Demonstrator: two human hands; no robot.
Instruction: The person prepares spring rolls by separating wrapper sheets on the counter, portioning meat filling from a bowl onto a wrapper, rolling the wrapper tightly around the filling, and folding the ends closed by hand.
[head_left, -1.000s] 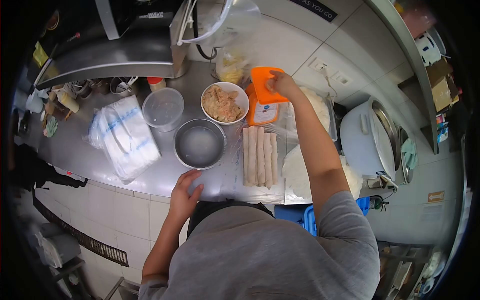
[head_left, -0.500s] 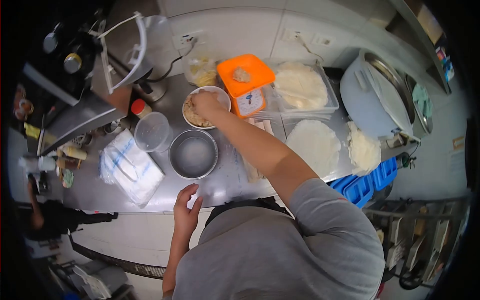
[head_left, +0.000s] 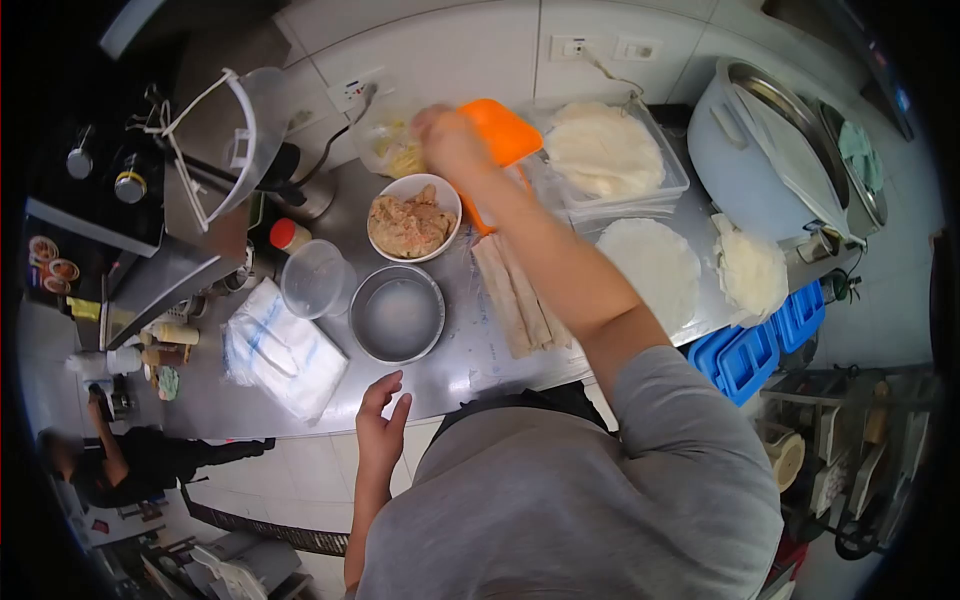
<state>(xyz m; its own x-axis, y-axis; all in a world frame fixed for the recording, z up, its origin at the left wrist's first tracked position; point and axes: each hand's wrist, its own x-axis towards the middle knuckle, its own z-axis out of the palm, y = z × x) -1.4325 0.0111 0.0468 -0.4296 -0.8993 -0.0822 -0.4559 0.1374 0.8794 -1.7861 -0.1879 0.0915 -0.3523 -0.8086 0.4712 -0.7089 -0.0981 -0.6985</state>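
My right hand (head_left: 450, 145), smeared by motion, is over the left side of the orange tray (head_left: 505, 130) on the kitchen scale; whether it holds anything does not show. Below it is a white bowl (head_left: 455, 235) of ground meat filling (head_left: 410, 220). My left hand (head_left: 382, 425) hangs at the counter's front edge, thumb and fingers apart, holding nothing. Nearest to it is a round metal pan (head_left: 398, 352). Long pale rolls (head_left: 515, 295) lie side by side under my right forearm. To their right lies a round flat wrapper (head_left: 655, 270).
A plastic box of stacked wrappers (head_left: 605, 150) stands at the back. Further right are more wrappers (head_left: 750, 270) and a large pale tub (head_left: 745, 160). Plastic bags (head_left: 285, 350), a clear container (head_left: 315, 280) and a red-lidded jar (head_left: 288, 235) are left. Another person (head_left: 125, 460) is far left.
My right hand has left the bowl and moved up and right to the scale tray, uncovering the filling. The left hand stays open at the counter edge. The view has shifted slightly.
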